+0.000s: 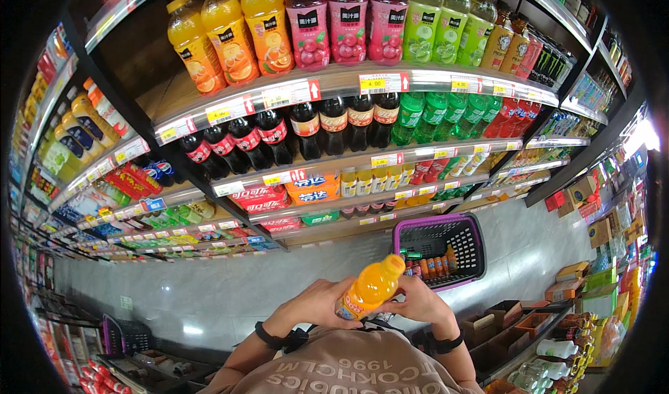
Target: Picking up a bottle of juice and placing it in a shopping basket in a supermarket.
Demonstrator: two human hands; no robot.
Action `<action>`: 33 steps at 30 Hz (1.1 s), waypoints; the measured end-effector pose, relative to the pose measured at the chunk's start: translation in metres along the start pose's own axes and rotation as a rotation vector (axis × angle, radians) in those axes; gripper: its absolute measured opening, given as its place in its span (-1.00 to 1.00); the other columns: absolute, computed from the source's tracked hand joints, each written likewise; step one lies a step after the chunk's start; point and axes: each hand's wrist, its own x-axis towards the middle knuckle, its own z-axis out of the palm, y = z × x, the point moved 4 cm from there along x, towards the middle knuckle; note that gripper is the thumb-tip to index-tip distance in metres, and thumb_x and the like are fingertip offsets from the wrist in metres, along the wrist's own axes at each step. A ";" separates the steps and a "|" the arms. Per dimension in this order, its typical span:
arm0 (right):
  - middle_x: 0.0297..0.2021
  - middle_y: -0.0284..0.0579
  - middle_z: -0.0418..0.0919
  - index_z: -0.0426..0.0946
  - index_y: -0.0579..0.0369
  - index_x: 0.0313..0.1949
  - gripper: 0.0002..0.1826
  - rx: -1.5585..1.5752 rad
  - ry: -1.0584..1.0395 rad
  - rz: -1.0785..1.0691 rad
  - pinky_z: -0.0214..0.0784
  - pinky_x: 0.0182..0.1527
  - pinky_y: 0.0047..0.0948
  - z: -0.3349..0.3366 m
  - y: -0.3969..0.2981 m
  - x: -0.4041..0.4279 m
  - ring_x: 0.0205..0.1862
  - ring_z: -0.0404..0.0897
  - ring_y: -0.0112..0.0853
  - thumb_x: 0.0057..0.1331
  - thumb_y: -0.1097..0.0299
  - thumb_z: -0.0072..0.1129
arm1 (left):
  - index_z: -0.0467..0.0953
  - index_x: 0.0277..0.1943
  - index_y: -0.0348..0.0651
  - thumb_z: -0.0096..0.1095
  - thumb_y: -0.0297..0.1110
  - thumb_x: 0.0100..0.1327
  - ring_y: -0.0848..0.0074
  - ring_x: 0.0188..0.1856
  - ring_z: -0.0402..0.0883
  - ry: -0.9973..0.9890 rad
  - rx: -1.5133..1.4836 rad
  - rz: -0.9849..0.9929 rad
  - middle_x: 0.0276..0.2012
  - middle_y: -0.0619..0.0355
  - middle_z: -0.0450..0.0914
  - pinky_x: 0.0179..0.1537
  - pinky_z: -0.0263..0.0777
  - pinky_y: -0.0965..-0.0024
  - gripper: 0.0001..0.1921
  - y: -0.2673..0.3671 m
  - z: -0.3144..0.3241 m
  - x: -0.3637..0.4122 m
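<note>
A small plastic bottle of orange drink [377, 283] with a yellow cap is held in front of my chest, tilted with its cap up and to the right. My left hand [325, 304] wraps around its lower left side. On the other side, my right hand [419, 299] has its thumb and fingers against the bottle. Beyond my hands a black shopping basket [473, 273] with a purple rim sits on the floor. Inside it lie several orange-and-red cans or small bottles [431, 267] and a green item [412, 255].
Drink shelves [334, 83] rise ahead, carrying large orange juice bottles [267, 28], dark cola bottles [333, 124] and green soda bottles [435, 112]. Behind at left stands another purple-rimmed basket [112, 334]. Open cardboard boxes [491, 323] and bottles flank my right side.
</note>
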 end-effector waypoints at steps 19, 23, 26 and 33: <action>0.12 -0.09 0.63 0.41 0.19 0.34 -0.24 0.116 -0.055 -0.123 0.55 0.10 -0.36 0.044 -0.029 0.018 0.09 0.64 -0.44 0.19 0.38 0.60 | 0.59 0.11 -0.25 0.78 0.05 -0.15 0.18 -0.28 0.80 0.353 0.000 0.235 -0.21 0.04 0.78 -0.22 0.63 0.28 -0.20 0.007 -0.025 -0.045; 0.13 -0.07 0.63 0.41 0.20 0.34 -0.25 0.106 -0.138 -0.104 0.56 0.13 -0.32 0.067 -0.023 0.034 0.11 0.64 -0.38 0.23 0.29 0.58 | 0.53 0.18 -0.31 0.77 0.03 -0.13 0.14 -0.29 0.79 0.481 -0.005 0.360 -0.23 0.02 0.77 -0.24 0.63 0.25 -0.13 0.003 -0.040 -0.062; 0.14 -0.06 0.63 0.42 0.21 0.34 -0.26 0.065 -0.218 -0.092 0.56 0.14 -0.30 0.086 -0.027 0.048 0.14 0.64 -0.32 0.25 0.26 0.56 | 0.54 0.14 -0.32 0.79 -0.01 -0.14 0.14 -0.29 0.79 0.554 -0.033 0.412 -0.23 0.01 0.76 -0.24 0.63 0.26 -0.17 -0.007 -0.049 -0.078; 0.10 0.06 0.67 0.50 0.24 0.27 -0.34 0.000 -0.225 -0.099 0.57 0.10 -0.28 0.127 -0.058 0.082 0.10 0.67 -0.21 0.23 0.31 0.55 | 0.68 0.03 -0.12 0.77 -0.01 -0.12 0.26 0.04 0.71 0.664 -0.095 0.232 0.00 0.14 0.74 0.15 0.51 0.21 -0.34 -0.024 -0.069 -0.115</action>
